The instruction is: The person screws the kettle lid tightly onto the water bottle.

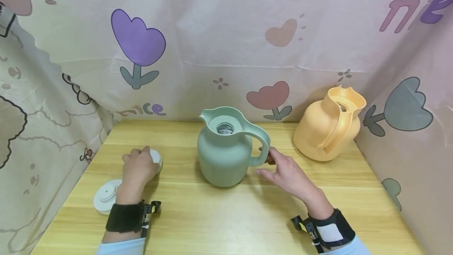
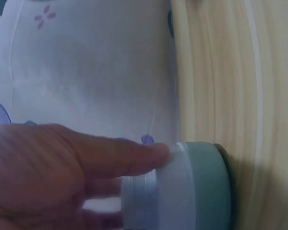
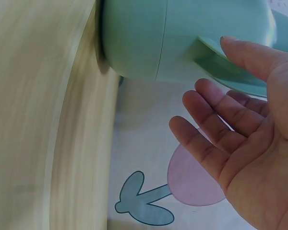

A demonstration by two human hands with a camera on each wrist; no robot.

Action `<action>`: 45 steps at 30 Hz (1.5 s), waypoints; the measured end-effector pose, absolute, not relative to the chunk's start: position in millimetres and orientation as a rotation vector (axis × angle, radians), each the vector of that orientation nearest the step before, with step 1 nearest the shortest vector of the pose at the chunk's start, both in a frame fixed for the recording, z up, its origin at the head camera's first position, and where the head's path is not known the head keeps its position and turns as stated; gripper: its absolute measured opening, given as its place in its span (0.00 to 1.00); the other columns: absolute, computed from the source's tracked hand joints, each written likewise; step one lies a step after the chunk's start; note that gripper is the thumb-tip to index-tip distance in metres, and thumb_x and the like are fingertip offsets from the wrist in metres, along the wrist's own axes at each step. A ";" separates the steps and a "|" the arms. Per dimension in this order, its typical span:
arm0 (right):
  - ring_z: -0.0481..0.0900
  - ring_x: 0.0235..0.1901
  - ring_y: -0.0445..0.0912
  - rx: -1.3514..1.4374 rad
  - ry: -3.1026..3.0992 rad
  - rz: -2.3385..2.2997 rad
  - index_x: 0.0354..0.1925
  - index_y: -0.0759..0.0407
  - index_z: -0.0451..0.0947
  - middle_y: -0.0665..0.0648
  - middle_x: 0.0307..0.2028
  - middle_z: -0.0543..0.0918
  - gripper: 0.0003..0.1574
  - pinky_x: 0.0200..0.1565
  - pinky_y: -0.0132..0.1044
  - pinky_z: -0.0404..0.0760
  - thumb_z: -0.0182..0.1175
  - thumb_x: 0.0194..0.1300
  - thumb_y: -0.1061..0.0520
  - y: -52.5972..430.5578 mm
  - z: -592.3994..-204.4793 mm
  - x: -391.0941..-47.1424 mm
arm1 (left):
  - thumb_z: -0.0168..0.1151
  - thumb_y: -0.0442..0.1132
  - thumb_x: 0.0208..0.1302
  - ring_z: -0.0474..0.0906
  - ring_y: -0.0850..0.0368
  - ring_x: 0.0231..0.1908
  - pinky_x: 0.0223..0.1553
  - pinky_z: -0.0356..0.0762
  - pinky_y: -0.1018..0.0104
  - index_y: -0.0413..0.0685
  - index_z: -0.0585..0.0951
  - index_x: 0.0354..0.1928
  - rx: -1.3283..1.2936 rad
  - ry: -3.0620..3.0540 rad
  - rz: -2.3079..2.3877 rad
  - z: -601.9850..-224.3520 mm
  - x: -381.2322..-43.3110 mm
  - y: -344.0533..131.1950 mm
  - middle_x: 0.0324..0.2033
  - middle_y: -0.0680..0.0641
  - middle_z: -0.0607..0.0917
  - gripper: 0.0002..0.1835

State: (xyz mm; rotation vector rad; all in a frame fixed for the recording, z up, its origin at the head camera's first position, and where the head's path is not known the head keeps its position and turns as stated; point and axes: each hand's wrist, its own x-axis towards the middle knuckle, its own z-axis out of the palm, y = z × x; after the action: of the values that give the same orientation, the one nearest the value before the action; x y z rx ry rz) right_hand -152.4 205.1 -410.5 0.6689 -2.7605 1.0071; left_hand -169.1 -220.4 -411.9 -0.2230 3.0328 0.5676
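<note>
A green thermos jug point(image 1: 223, 152) stands upright on the table, its top uncovered and its spout to the left. My right hand point(image 1: 291, 174) is beside the jug's handle point(image 3: 225, 72), thumb apart from the loosely spread fingers point(image 3: 201, 143). To the left of the jug, my left hand point(image 1: 138, 164) pinches a round lid point(image 1: 155, 159) from above. In the left wrist view this lid point(image 2: 177, 187) has a white upper part and a green lower part, which sits at the table surface; the thumb point(image 2: 134, 158) presses its white side.
Another white lid point(image 1: 106, 196) lies on the table beside my left wrist. A yellow thermos jug point(image 1: 327, 129) with an uncovered top stands at the back right. Patterned cloth point(image 1: 212, 42) hangs along the back and both sides of the wooden table point(image 1: 226, 223).
</note>
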 end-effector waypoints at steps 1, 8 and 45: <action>0.83 0.44 0.51 0.664 -2.761 1.000 0.56 0.47 0.68 0.51 0.41 0.85 0.34 0.47 0.50 0.82 0.71 0.55 0.45 204.8 -410.1 -152.3 | 0.60 0.37 0.56 0.55 0.17 0.52 0.45 0.66 0.26 0.27 0.60 0.67 -0.214 3.019 0.573 -412.2 -168.5 -217.5 0.59 0.18 0.60 0.38; 0.81 0.31 0.40 0.584 -2.837 0.875 0.46 0.52 0.73 0.47 0.31 0.84 0.26 0.34 0.41 0.81 0.70 0.55 0.43 203.1 -404.6 -150.5 | 0.64 0.35 0.54 0.62 0.18 0.48 0.43 0.74 0.31 0.26 0.59 0.66 -0.103 2.927 0.626 -411.4 -162.7 -197.5 0.57 0.17 0.58 0.40; 0.81 0.46 0.47 1.212 -2.389 1.423 0.70 0.56 0.54 0.57 0.53 0.79 0.61 0.47 0.43 0.83 0.77 0.45 0.48 155.3 -382.2 -104.7 | 0.75 0.45 0.51 0.81 0.49 0.46 0.40 0.83 0.59 0.46 0.62 0.52 0.592 2.163 1.696 -350.9 -98.5 -94.7 0.52 0.37 0.75 0.35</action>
State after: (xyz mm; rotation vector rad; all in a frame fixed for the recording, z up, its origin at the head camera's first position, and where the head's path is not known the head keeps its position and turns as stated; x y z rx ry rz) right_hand -104.7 155.3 -382.2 1.2120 -2.3895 1.4228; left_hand -98.5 -94.7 -350.9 0.5923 2.1629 1.6959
